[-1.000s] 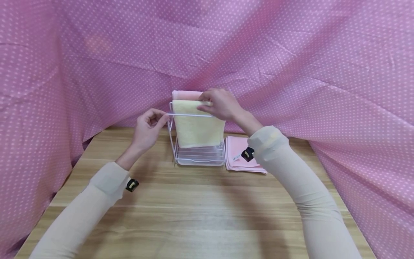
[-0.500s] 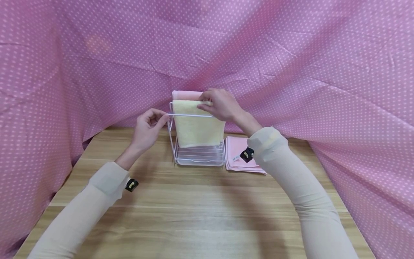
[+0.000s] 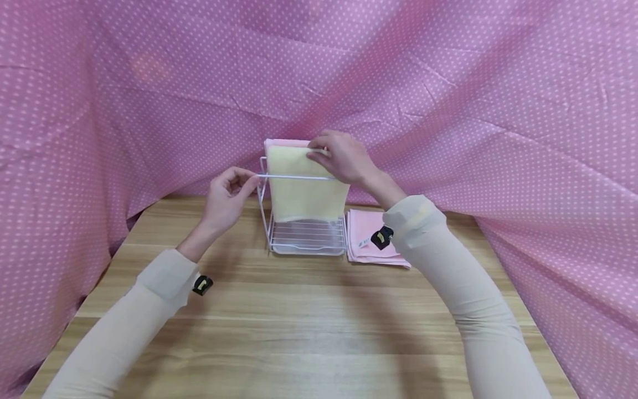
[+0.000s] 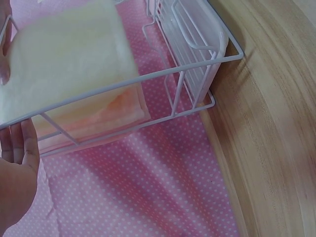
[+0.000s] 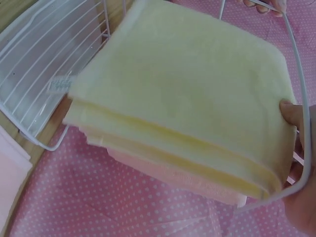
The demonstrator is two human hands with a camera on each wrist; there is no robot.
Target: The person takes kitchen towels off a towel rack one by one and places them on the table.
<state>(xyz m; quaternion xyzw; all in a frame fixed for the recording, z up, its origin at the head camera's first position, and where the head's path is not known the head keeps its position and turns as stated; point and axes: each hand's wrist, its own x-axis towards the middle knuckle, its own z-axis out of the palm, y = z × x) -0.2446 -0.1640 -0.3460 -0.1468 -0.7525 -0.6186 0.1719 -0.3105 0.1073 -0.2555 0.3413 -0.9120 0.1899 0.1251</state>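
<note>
A folded yellow towel (image 3: pixel 309 197) hangs inside a white wire rack (image 3: pixel 266 221), behind the rack's front top bar. My right hand (image 3: pixel 345 158) pinches its top edge near the right corner, thumb in front and fingers behind. With thumb and fingertips my left hand (image 3: pixel 229 197) grips the rack's upper left front corner. Behind the yellow towel a pink towel (image 3: pixel 289 143) shows along its top; in the right wrist view this pink towel (image 5: pixel 173 173) lies against the yellow layers. The rack's lower shelf (image 3: pixel 306 235) sits over a pale tray.
A folded pink towel stack (image 3: pixel 374 235) with a small tag lies on the wooden table (image 3: pixel 299 316), just right of the rack. Pink polka-dot cloth (image 3: pixel 199 100) hangs behind and at both sides. Each wrist wears a small black device.
My right hand has risen slightly, and the yellow towel has moved up with it, its lower edge now higher above the shelf. The left hand stays at the rack's corner.
</note>
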